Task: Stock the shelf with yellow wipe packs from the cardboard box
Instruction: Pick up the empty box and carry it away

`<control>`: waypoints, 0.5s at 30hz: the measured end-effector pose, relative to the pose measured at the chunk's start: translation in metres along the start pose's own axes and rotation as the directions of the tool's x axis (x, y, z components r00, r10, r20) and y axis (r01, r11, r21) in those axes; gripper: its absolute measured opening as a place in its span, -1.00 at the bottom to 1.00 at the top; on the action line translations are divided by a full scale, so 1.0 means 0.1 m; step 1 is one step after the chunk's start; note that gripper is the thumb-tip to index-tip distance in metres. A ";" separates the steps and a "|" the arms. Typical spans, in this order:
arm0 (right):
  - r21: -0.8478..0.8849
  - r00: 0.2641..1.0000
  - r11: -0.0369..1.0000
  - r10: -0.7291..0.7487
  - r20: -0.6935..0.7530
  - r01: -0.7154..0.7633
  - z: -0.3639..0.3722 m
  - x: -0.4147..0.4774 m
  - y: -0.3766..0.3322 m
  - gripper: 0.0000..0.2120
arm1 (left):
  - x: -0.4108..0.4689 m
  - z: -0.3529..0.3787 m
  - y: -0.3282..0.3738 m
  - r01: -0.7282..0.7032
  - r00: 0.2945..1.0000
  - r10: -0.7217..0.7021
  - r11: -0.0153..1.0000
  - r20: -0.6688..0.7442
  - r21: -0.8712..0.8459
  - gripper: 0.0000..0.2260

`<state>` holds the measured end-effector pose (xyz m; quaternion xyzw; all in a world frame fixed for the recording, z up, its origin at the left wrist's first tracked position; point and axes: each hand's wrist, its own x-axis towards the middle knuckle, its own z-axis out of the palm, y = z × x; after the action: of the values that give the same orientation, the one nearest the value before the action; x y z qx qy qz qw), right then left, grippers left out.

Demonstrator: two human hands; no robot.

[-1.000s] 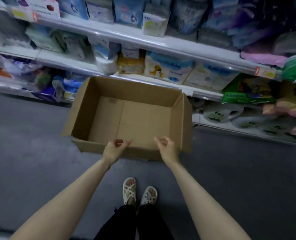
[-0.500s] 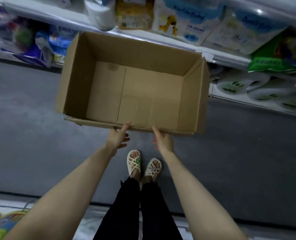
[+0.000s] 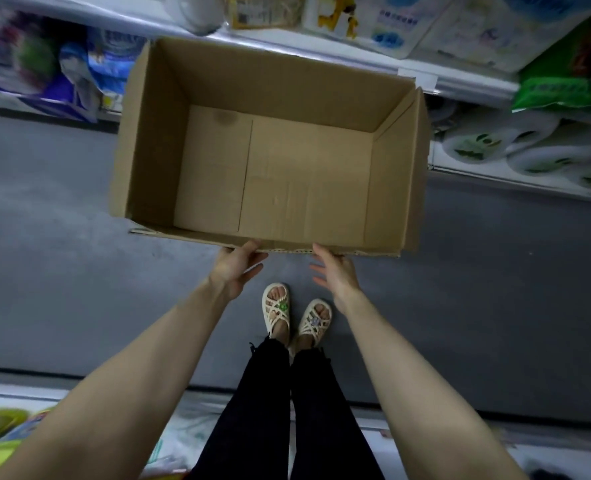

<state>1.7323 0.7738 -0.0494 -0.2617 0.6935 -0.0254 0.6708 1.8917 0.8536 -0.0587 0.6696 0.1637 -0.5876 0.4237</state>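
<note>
A person stands in a shop aisle over an open-topped cardboard box (image 3: 270,81), its bare bottom flaps in plain view. Both arms reach for the box's near rim. The left hand (image 3: 237,268) lies with fingers loosely extended, its uppermost tip touching the rim's edge, nothing clasped. The right hand (image 3: 335,271), just along the same rim, has its fingers spread and straight, one tip meeting the cardboard, likewise gripping nothing. Whether the box rests on the grey floor (image 3: 62,254) or hangs above it cannot be told. Directly beyond the box's far wall runs the white shelf (image 3: 467,85), where a yellow pack (image 3: 266,10) sits among pale baby-goods packets; a green packet (image 3: 564,88) lies past the box's right corner. Below the near rim, between the forearms, are the person's cream sandals (image 3: 276,306) and black trousers.
</note>
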 end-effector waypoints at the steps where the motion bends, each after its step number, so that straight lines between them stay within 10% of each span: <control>1: 0.000 1.000 1.000 0.000 -0.001 0.000 -0.03 -0.05 0.02 -0.62 | -0.05 0.01 -0.02 0.010 1.000 -0.010 1.000 0.005 -0.014 -0.80; 10: 0.163 0.994 0.987 0.019 -0.110 -0.001 -0.41 -0.75 0.25 -0.76 | -0.63 0.28 -0.32 -0.003 1.000 0.004 1.000 0.029 -0.017 -0.59; 15: 0.452 0.980 0.888 0.009 -0.199 0.084 -0.81 -1.04 0.35 -0.49 | -0.99 0.73 -0.48 -0.055 0.992 0.050 0.998 0.115 0.034 -0.61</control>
<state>1.6406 0.8196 0.0406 -0.1056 0.7253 -0.2269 0.6414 1.7846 0.8535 0.0192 0.6468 0.1105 -0.6166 0.4351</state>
